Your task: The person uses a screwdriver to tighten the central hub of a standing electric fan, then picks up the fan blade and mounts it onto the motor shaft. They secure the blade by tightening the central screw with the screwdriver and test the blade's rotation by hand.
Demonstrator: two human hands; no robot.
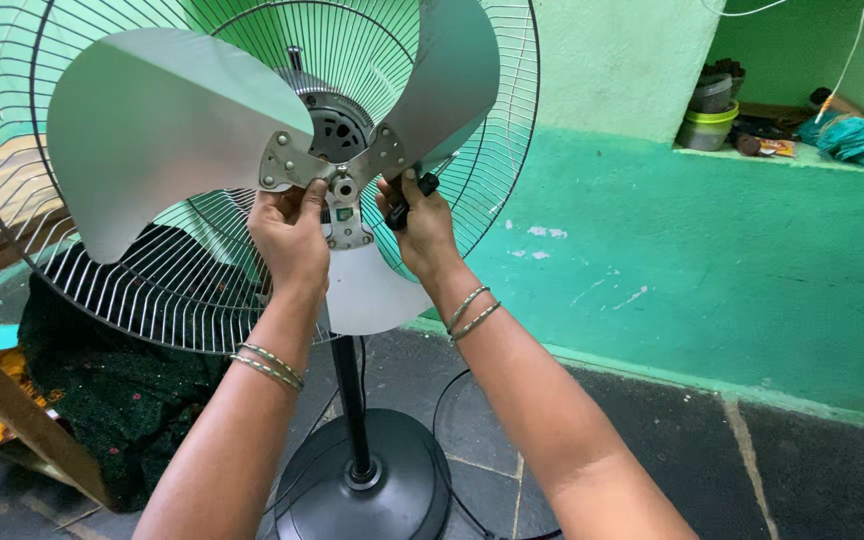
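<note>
Left hand (290,228) pinches the metal fan blade (167,130) hub at the guard's six o'clock, right hand (422,225) closed around a black-handled screwdriver (407,203); best steady the blade firmly and keep the tool square.

The wire guard (202,290) runs off the top and left edges, and the round base (372,490) off the bottom.
</note>
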